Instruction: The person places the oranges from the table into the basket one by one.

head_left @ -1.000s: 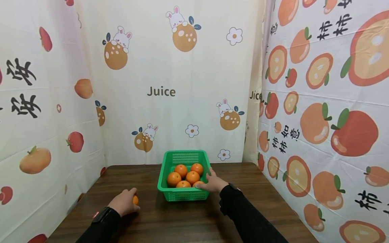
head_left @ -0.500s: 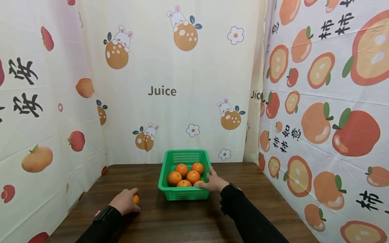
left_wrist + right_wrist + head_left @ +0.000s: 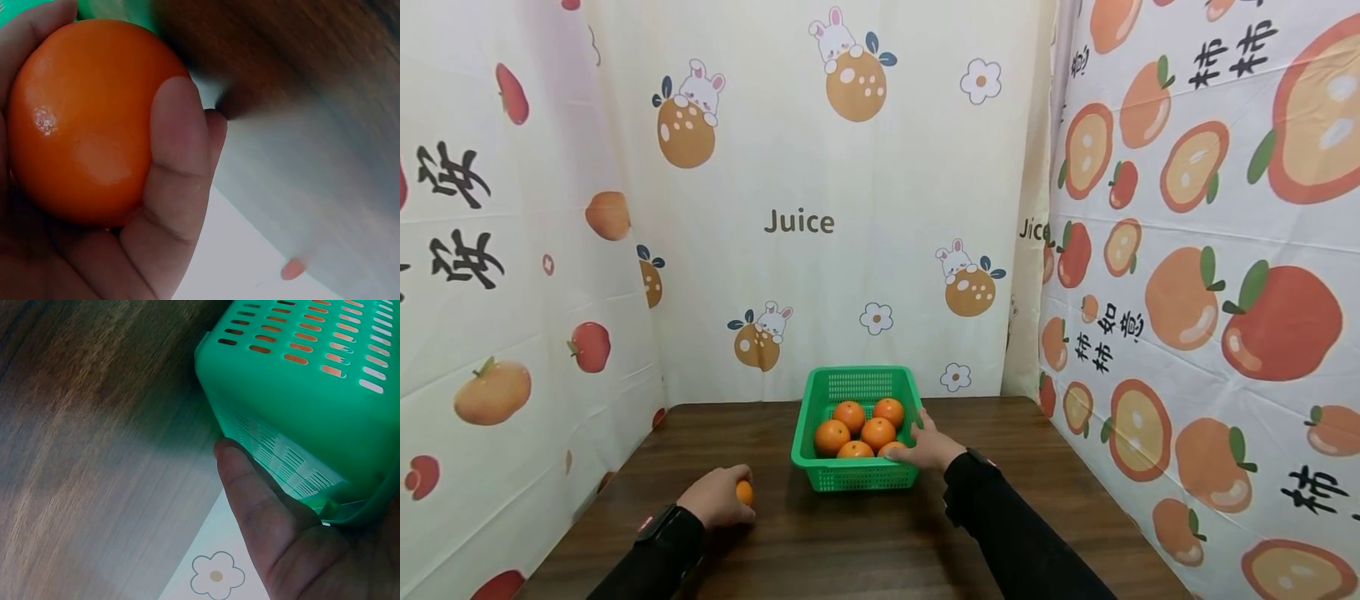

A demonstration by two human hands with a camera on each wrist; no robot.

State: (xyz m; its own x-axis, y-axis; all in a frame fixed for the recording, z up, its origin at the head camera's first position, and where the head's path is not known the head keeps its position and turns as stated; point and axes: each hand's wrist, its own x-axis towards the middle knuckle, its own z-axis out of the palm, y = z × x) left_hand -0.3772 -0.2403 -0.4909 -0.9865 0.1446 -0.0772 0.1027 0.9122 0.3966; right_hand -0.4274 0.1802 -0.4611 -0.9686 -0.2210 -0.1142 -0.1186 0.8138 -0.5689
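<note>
My left hand (image 3: pixel 715 497) grips an orange (image 3: pixel 87 119) low over the table, left of a green plastic basket (image 3: pixel 861 479). In the left wrist view, the thumb and fingers wrap round the fruit. Several more oranges (image 3: pixel 877 434) lie inside the basket. At the basket's right side my right hand (image 3: pixel 934 447) holds the rim near the front corner, the thumb side over the edge beside one orange. The right wrist view shows a finger (image 3: pixel 250 494) along the outer wall of the basket; the other fingers are mostly hidden there.
The dark wooden table (image 3: pixel 820 550) stretches beneath both hands and the basket. A cream curtain (image 3: pixel 880 167) hangs behind its back edge. Fruit-printed sheets stand on the left (image 3: pixel 550 350) and on the right (image 3: pixel 1105 450).
My left hand has shifted slightly to the right with the orange, a little closer to the basket. My right hand stays at the basket rim.
</note>
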